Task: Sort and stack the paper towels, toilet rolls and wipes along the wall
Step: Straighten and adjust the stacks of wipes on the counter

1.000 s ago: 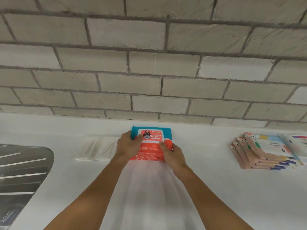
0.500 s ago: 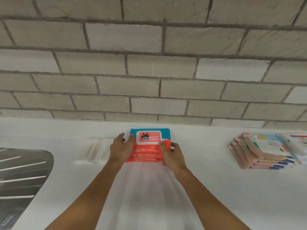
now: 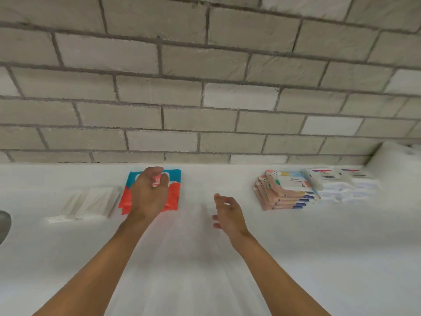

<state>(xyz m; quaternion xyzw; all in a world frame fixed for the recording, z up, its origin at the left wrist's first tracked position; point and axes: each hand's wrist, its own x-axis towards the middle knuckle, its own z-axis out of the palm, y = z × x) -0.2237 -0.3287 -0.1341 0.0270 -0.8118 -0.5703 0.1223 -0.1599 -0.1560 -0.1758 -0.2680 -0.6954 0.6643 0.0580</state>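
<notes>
A stack of red and teal wipes packs (image 3: pixel 174 198) lies flat on the white counter (image 3: pixel 296 247), close to the brick wall (image 3: pixel 205 99). My left hand (image 3: pixel 149 193) hovers over the stack with loosely curled fingers and grips nothing. My right hand (image 3: pixel 227 213) is to the right of the stack, apart from it, with its fingers relaxed and empty. A slanted stack of pink and white wipes packs (image 3: pixel 287 190) sits further right. White packs (image 3: pixel 346 183) lie beside that stack.
Flat white packets (image 3: pixel 91 201) lie just left of the red stack. A steel sink edge (image 3: pixel 3 226) shows at the far left. A large white wrapped bundle (image 3: pixel 396 160) stands against the wall at the far right.
Both hands have let go of the red wipes pack, which lies by the wall. The right hand drew away to the right. The view has shifted right.
</notes>
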